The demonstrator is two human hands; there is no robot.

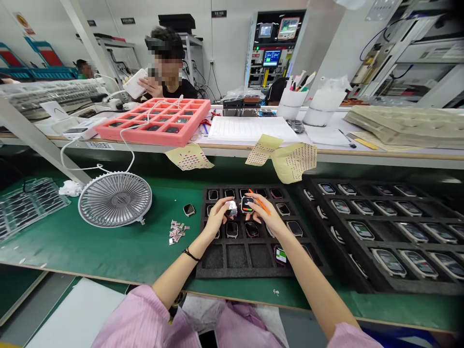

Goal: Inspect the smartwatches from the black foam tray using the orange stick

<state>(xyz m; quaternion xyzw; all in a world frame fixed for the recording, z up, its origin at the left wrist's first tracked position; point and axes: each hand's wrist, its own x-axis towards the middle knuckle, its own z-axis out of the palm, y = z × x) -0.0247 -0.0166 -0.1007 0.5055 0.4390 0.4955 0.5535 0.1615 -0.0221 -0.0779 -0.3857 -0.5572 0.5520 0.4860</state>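
My left hand [217,217]: narrow pinch on one smartwatch [231,208] | my right hand [267,217]: narrow grip on one orange pick [261,203], just beside a second smartwatch [247,204] | both over one black foam tray [232,272], three empty pockets [235,256]

On the lower bench we have a foam tray [213,256] of smartwatches [232,229] in its compartments, with our left hand [217,217] and right hand [263,215] over its middle and a thin stick [260,202] in the right; a second tray [380,285] of watches lies just beside it on the right. To the first tray's left sit a small pile of parts [177,232], a loose watch [189,209] and, further left, a desk fan [115,199]. Behind, on the raised shelf, a foam crate [152,135] stands left of a paper form [250,129], with pen cups [292,104] to the right (a co-worker [168,72] sits further back, past the crate)
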